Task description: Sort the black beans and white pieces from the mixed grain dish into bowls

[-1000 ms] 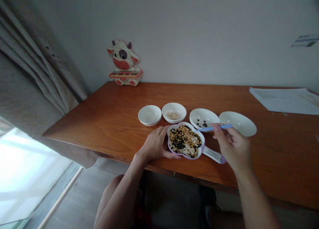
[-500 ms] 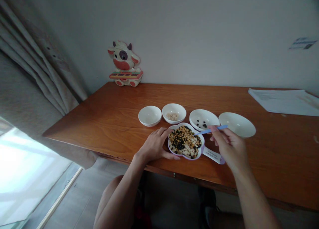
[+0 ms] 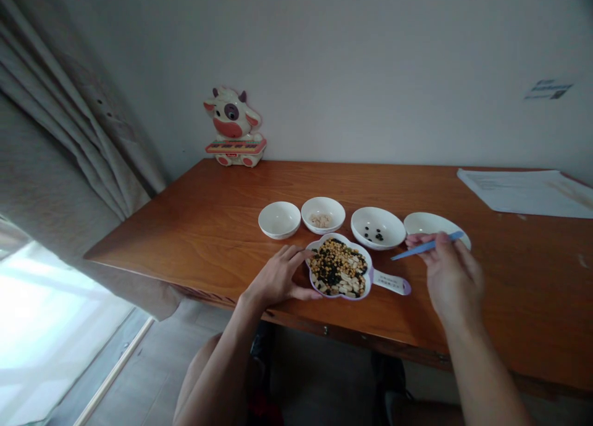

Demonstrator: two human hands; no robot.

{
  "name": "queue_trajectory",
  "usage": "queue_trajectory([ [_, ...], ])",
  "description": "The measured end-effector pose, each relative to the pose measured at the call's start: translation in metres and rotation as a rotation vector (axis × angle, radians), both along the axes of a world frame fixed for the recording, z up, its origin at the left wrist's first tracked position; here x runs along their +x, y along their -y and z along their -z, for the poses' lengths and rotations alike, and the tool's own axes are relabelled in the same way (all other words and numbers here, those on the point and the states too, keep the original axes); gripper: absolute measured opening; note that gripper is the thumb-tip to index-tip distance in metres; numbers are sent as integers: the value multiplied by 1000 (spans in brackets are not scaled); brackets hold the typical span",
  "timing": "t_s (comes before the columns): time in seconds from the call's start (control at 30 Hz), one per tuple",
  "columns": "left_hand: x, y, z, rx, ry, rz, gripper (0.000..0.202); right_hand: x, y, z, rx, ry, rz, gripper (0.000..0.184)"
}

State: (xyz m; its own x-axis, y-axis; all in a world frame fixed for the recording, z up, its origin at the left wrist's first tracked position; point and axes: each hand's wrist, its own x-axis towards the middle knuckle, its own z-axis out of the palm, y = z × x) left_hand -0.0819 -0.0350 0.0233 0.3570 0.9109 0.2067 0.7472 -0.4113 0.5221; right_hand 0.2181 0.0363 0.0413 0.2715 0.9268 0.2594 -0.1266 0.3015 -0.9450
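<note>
My right hand [image 3: 450,276] pinches blue tweezers [image 3: 427,247], their tip pointing left above the table, between the dish handle and the white bowls. Whether anything sits in the tip is too small to tell. A flower-shaped dish [image 3: 391,282] with a lilac rim and a handle pointing right holds mixed yellow kernels, black beans and pale flat seeds. My left hand [image 3: 283,276] grips its left side, fingers on the rim and thumb along the front. Behind it stand a white bowl with several black beans [image 3: 378,245] and a white bowl with pale pieces [image 3: 337,223].
Another white bowl [image 3: 279,221] stands at the left end of the row, and one more [image 3: 428,222] at the right, partly behind my right hand. A cow toy with a keyboard [image 3: 235,129] and paper sheets [image 3: 523,191] lie farther back. The table's front edge is close.
My right hand has drawn the tweezers right, away from over the dish. The dish and my left hand sit slightly farther left in view.
</note>
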Motion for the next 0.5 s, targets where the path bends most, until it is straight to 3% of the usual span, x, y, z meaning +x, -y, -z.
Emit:
queue_trajectory([
  [0.1, 2, 0, 1, 26, -20, -12, 82, 4, -4, -5, 29, -85, -21, 24],
  [0.17, 4, 0, 2, 39, -21, -16, 83, 9, -5, -7, 16, -30, -3, 25],
  [0.27, 6, -1, 2, 46, -20, -16, 84, 15, -4, -7, -4, 395, 53, 31],
  [0.37, 7, -1, 3, 41, -24, -16, 85, 16, -3, -2, 18, 881, -32, 39],
  [0.5, 7, -1, 5, 46, -31, -17, 88, 4, -7, 11, 116, 1082, -180, 39],
])
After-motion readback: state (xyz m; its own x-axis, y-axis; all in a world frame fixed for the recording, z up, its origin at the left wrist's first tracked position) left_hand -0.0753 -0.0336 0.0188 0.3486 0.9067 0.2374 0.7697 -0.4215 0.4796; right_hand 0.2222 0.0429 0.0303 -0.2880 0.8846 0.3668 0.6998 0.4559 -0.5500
